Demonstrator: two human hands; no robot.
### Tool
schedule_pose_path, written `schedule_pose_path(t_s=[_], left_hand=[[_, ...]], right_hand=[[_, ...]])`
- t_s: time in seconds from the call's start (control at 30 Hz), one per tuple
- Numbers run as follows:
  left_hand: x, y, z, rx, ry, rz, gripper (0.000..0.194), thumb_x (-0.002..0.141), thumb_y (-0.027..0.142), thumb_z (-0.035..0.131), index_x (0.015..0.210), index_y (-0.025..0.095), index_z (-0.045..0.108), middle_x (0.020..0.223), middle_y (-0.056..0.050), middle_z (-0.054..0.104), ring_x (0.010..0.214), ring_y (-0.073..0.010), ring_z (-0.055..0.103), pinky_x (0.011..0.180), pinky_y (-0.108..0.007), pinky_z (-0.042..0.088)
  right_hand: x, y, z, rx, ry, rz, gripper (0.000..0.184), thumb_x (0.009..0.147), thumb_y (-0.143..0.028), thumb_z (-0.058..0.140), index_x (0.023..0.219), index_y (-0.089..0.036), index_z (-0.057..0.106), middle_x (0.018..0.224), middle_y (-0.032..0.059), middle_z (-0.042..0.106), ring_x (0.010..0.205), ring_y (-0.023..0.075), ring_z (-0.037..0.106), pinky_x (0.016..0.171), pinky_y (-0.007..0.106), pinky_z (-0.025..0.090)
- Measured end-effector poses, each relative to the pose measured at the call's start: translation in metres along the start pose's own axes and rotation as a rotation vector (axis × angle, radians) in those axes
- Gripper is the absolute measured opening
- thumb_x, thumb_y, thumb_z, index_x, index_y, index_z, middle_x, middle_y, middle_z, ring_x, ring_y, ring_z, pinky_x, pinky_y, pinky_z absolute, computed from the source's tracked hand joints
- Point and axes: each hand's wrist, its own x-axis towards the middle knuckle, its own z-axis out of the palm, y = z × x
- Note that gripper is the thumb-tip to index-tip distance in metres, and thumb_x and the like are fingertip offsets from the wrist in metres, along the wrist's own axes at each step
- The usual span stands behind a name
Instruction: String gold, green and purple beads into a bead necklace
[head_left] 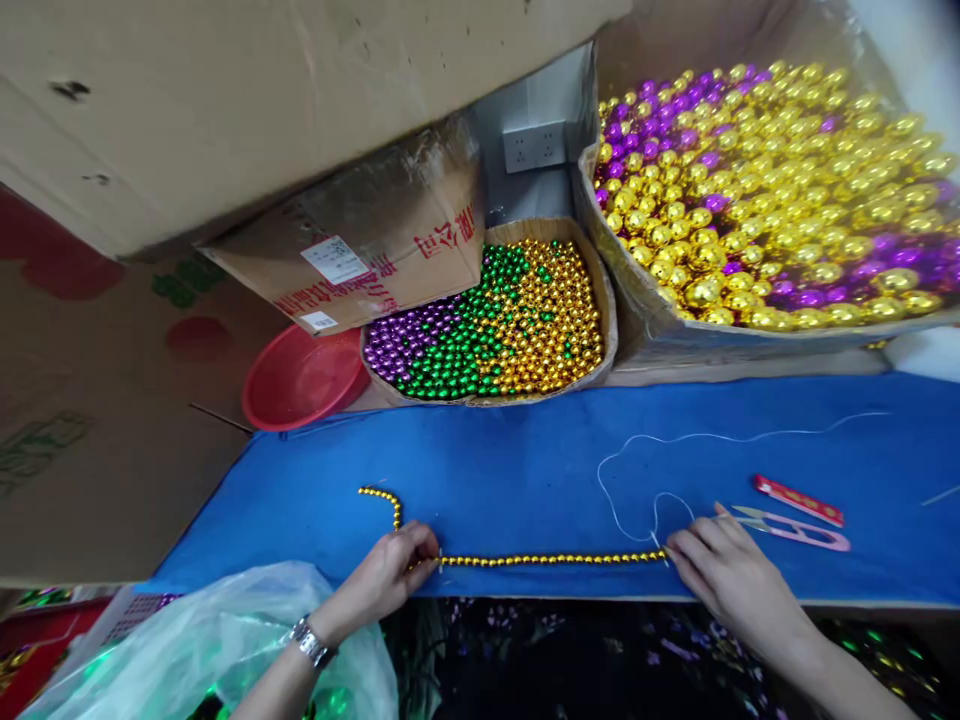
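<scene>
A strand of small gold beads (540,559) lies stretched along the front edge of the blue cloth (510,470). My left hand (390,572) is closed in a pinch on the strand near its left part; a short tail of beads curls up past it. At the strand's right end my right hand (724,570) pinches it where the white thread (675,440) leaves the beads. The thread loops loosely over the cloth toward the right.
Pink thread snips (795,527) and a red flat tool (799,500) lie right of my right hand. Behind are a tray of purple, green and gold beads (487,320), a box of bigger gold and purple beads (780,190), a red bowl (300,375), cardboard boxes (360,250) and a plastic bag (202,640).
</scene>
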Motion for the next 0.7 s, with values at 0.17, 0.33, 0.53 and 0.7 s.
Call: schedule_pose_path(t_s=[0.17, 0.33, 0.53, 0.7], left_hand=[[0.0, 0.0, 0.0, 0.066, -0.02, 0.011, 0.011, 0.085, 0.024, 0.046, 0.08, 0.019, 0.054, 0.078, -0.001, 0.057, 0.069, -0.015, 0.053, 0.063, -0.024, 0.039], [0.016, 0.005, -0.009, 0.289, 0.06, 0.056, 0.022, 0.087, 0.017, 0.037, 0.1, 0.021, 0.055, 0.092, -0.005, 0.057, 0.073, -0.0168, 0.057, 0.067, -0.027, 0.041], [0.064, 0.03, -0.026, 0.511, 0.242, -0.011, 0.021, 0.084, 0.017, 0.036, 0.085, 0.019, 0.057, 0.087, -0.007, 0.055, 0.064, -0.0191, 0.057, 0.056, -0.029, 0.038], [0.09, 0.05, -0.025, 0.391, 0.29, 0.02, 0.014, 0.08, 0.016, 0.041, 0.081, 0.019, 0.055, 0.084, -0.006, 0.06, 0.07, -0.0187, 0.06, 0.062, -0.028, 0.041]], right_hand=[[0.0, 0.0, -0.001, 0.0, -0.019, -0.001, 0.027, 0.094, -0.028, 0.04, 0.084, -0.022, 0.064, 0.076, 0.0035, 0.056, 0.073, 0.0194, 0.056, 0.1, 0.053, 0.029], [0.029, 0.006, -0.016, -0.077, 0.003, 0.026, 0.03, 0.094, -0.025, 0.038, 0.085, -0.021, 0.066, 0.077, 0.0038, 0.056, 0.076, 0.0187, 0.055, 0.103, 0.049, 0.026], [0.092, 0.042, -0.026, -0.165, 0.046, 0.157, 0.024, 0.091, -0.022, 0.044, 0.084, -0.017, 0.067, 0.087, 0.0081, 0.058, 0.085, 0.021, 0.057, 0.101, 0.047, 0.025], [0.125, 0.029, -0.02, -0.067, 0.056, 0.218, 0.026, 0.083, -0.008, 0.047, 0.1, -0.017, 0.065, 0.116, 0.0182, 0.055, 0.086, 0.0253, 0.06, 0.084, 0.048, 0.037]])
